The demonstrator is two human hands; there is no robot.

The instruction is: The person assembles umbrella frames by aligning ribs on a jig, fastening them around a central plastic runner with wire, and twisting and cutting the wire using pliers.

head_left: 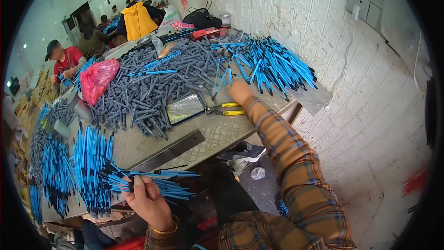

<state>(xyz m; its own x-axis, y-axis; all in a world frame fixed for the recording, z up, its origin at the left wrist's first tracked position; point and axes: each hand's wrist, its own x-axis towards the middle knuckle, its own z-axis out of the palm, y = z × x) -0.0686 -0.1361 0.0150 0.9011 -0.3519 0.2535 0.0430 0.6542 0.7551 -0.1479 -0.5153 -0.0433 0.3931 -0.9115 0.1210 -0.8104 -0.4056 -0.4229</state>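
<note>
My left hand (pixel 149 203) is closed round a loose bundle of thin blue rods with black ends (pixel 173 186), held low over the near table edge. Its thumb presses on top, and the rods point out to the right. My right hand (pixel 240 93) is stretched forward to the near edge of a big heap of blue rods (pixel 277 67) by the wall. Its fingers are mostly hidden behind the back of the hand, so their grip does not show. Just below it lie pliers with yellow handles (pixel 233 109), beside a shallow tray of thin pale sticks (pixel 186 108).
Grey plastic pieces (pixel 152 90) are piled across the table's middle, with a pink plastic bag (pixel 98 79) on them. More blue rods (pixel 92 166) stand at the left. A metal bar (pixel 166 150) lies along the near edge. Co-workers (pixel 69 62) sit beyond; a white wall (pixel 356 97) borders the right.
</note>
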